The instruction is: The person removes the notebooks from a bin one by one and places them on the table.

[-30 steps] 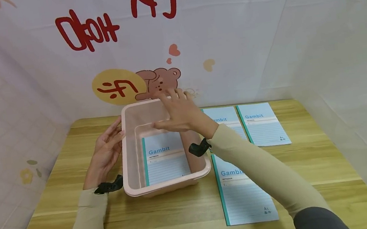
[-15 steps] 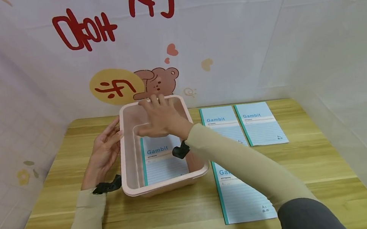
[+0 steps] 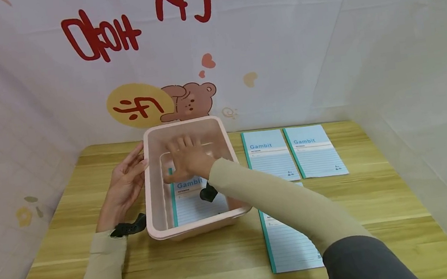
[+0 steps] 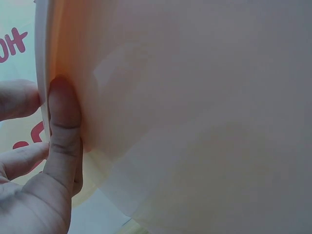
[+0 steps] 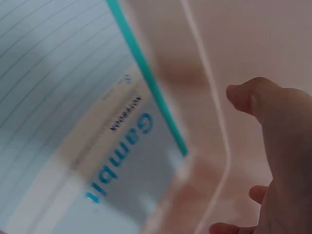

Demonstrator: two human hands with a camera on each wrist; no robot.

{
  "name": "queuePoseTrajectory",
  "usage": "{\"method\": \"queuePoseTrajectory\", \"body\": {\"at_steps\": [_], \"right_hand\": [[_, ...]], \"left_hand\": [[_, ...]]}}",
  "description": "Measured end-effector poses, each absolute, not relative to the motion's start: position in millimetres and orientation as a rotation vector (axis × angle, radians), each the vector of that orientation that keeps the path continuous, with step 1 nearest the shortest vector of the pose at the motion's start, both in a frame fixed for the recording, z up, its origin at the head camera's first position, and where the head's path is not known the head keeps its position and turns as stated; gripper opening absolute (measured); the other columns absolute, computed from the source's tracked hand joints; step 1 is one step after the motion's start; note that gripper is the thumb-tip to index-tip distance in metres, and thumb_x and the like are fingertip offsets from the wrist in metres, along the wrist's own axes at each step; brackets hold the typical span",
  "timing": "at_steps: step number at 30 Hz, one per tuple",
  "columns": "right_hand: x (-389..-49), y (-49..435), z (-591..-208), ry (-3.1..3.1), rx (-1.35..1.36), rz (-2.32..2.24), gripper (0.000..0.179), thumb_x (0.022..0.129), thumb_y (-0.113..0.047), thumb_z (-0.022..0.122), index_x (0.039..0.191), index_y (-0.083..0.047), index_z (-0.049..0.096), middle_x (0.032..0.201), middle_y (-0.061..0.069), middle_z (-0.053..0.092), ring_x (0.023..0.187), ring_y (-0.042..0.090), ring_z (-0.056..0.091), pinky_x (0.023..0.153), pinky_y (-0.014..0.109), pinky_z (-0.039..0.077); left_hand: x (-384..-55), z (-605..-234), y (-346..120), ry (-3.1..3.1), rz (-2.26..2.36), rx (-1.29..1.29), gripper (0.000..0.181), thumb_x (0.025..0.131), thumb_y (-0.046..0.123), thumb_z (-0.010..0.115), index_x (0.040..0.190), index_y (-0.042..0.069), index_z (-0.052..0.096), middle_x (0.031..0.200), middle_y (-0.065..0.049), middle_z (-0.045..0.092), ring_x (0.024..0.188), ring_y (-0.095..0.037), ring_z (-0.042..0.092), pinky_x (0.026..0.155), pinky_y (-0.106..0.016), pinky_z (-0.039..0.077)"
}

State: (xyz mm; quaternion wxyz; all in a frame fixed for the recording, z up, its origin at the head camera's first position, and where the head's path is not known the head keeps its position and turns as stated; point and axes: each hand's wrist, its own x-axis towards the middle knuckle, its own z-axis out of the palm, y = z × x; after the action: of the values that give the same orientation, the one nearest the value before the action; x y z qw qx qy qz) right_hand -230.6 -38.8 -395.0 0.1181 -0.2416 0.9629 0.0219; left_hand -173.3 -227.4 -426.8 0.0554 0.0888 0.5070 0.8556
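Observation:
A pale pink plastic bin [image 3: 153, 199] stands on the table in the head view. Inside it a notebook [image 3: 198, 210] with a teal spine lies cover up, "Gambit" printed on it. My left hand [image 3: 126, 181] rests against the bin's left side, thumb and fairly straight fingers touching the rim. The left wrist view shows the thumb [image 4: 63, 112] at the rim from close by. My right hand [image 3: 190, 160] reaches into the bin with spread fingers, over the notebook's upper end. It holds nothing visible; in the right wrist view the notebook [image 5: 112, 146] is apart from the fingers.
On the wooden table [image 3: 202, 272], right of the bin, lie three similar notebooks: one at the back [image 3: 267, 157], one farther right [image 3: 315, 151], and a front one [image 3: 290, 243] partly covered by my right sleeve. A printed curtain [image 3: 269, 36] hangs behind the table.
My right hand has moved left from the bin's far rim, then down into the bin. The left hand stays at the bin's left side.

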Motion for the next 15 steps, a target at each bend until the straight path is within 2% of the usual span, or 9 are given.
{"method": "queuePoseTrajectory", "body": {"at_steps": [10, 15], "right_hand": [[-227, -46, -418, 2.721, -0.605, 0.090, 0.105, 0.084, -0.083, 0.055, 0.163, -0.025, 0.016, 0.169, 0.010, 0.018, 0.156, 0.028, 0.020, 0.124, 0.059, 0.028], [-230, -48, -425, 2.694, -0.543, 0.064, 0.105, 0.083, -0.083, 0.056, 0.164, -0.028, 0.016, 0.169, 0.008, 0.019, 0.153, 0.026, 0.024, 0.122, 0.052, 0.035]], "left_hand": [[-174, -428, -226, 1.538, 2.611, 0.282, 0.070, 0.101, -0.006, 0.055, 0.161, -0.003, 0.019, 0.126, -0.009, 0.060, 0.107, -0.013, 0.066, 0.088, -0.021, 0.060], [-174, -427, -227, 1.517, 2.621, 0.272, 0.071, 0.101, -0.006, 0.055, 0.162, -0.003, 0.019, 0.125, -0.009, 0.061, 0.105, -0.013, 0.067, 0.087, -0.021, 0.061]]}}
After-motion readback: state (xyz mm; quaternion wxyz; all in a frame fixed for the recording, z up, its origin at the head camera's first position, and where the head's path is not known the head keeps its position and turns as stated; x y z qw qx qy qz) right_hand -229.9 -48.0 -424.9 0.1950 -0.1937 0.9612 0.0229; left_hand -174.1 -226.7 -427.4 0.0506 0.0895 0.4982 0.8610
